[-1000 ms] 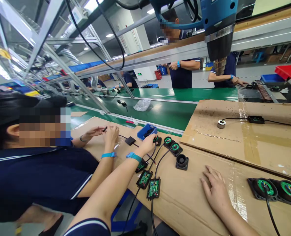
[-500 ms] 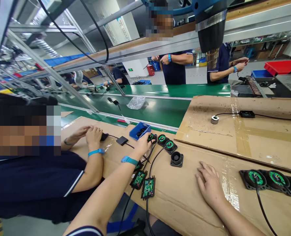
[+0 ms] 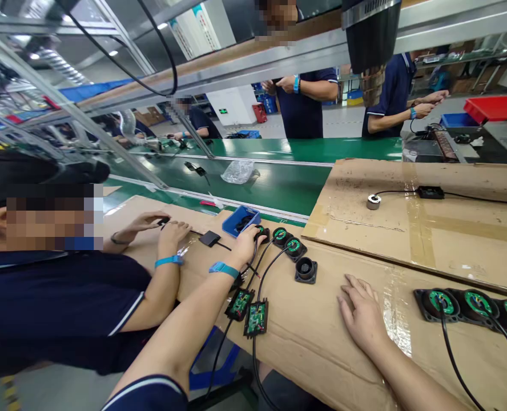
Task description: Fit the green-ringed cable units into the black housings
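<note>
Head view: unlabelled green-topped units (image 3: 293,246).

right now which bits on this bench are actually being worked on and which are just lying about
In hand:
- left hand on the end round module
- row of wired modules
- circuit boards

Lying about:
- right hand flat on cardboard
- blue tray
- plastic bag

Matt brown cardboard (image 3: 322,337); glossy green belt (image 3: 288,188).

Round black speaker unit (image 3: 261,233), flat on cardboard
</note>
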Motion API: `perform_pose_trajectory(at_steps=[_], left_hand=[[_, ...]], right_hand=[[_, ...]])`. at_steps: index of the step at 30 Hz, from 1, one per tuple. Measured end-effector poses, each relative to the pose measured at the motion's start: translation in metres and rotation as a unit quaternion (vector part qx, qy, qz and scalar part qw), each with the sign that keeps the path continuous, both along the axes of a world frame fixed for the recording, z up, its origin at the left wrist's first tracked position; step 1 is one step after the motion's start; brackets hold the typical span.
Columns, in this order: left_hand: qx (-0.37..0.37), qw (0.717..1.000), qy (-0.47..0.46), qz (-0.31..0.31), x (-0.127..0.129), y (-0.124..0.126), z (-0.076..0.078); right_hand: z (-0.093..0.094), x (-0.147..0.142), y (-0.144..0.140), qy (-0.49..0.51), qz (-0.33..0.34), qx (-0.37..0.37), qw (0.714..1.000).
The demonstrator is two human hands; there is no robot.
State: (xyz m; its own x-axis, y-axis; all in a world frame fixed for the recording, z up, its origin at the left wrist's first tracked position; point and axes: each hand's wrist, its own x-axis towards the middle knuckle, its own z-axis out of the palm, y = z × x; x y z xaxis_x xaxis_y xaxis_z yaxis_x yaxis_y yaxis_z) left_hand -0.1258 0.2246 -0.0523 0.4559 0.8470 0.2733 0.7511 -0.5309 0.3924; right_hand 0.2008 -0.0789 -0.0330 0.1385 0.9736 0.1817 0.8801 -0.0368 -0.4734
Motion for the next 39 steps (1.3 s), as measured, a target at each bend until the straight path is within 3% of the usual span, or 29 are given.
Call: perform_pose_trajectory(at_steps=[4,9,12,15,17,19,22,25,29,33,36,39], left_hand=[[-0.014,0.999,0.031,-0.006,0.001,0.001,0.004],[-0.005,0.999,0.054,0.006,0.002,-0.014,0.039],[0.033,0.999,0.032,0.008,0.021,-0.054,0.062],[0.059,0.996,-0.011,-0.071,0.056,-0.117,0.069],[0.042,0.989,-0.003,-0.139,0.083,-0.156,0.063],[0.022,0.988,0.008,-0.153,0.107,-0.184,0.052],[0.003,0.995,-0.031,-0.094,0.129,-0.203,0.041],[-0.034,0.995,-0.095,-0.019,0.138,-0.219,0.043],[-0.095,0.978,-0.183,0.034,0.146,-0.244,0.039],[-0.106,0.956,-0.268,0.059,0.156,-0.254,0.011],[-0.099,0.948,-0.293,0.08,0.16,-0.254,-0.002],[-0.08,0.946,-0.301,0.094,0.16,-0.254,-0.002]], right_hand=[[0.0,0.001,0.001,0.007,0.001,-0.004,1.0],[-0.001,-0.001,-0.004,0.032,-0.001,-0.001,0.999],[0.006,-0.003,0.007,0.069,-0.021,-0.01,0.997],[0.03,0.011,0.05,0.06,-0.038,0.003,0.997],[0.052,0.036,0.094,-0.012,-0.049,0.012,0.999],[0.076,0.07,0.139,-0.116,-0.073,-0.014,0.99],[0.104,0.122,0.189,-0.199,-0.084,-0.06,0.975],[0.117,0.153,0.211,-0.217,-0.045,-0.091,0.971],[0.125,0.161,0.22,-0.246,0.002,-0.14,0.959],[0.134,0.151,0.217,-0.259,0.023,-0.174,0.95],[0.134,0.126,0.194,-0.24,0.053,-0.205,0.947],[0.121,0.082,0.151,-0.216,0.084,-0.224,0.947]])
